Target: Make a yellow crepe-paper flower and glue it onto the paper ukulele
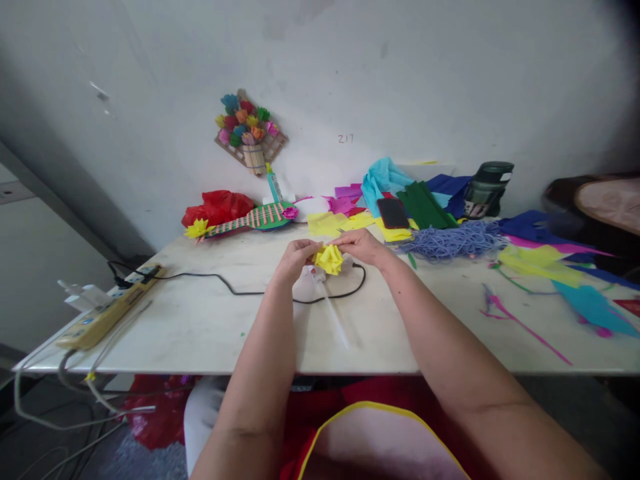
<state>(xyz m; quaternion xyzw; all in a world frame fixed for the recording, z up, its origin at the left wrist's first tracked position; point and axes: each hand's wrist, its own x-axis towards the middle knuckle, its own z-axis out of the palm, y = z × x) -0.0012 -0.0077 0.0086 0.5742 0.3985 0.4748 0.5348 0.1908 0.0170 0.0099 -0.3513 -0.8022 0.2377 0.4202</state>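
Observation:
A yellow paper flower [329,260] is held between my two hands above the middle of the table. My left hand [299,259] pinches its left side, thumb and finger pressed together. From the upper right, the fingers of my right hand [361,245] close on its edge. Just below the flower lies what looks like a white glue gun, mostly hidden, with a long translucent glue stick [334,317] pointing towards me. A black cord [235,292] loops around beside it.
Behind my hands lie a green paper-covered guitar shape [265,217], a phone [393,213] and crepe paper [425,203]. A purple yarn heap [453,241] and dark bottle [487,190] are on the right. A power strip [113,310] lines the left edge.

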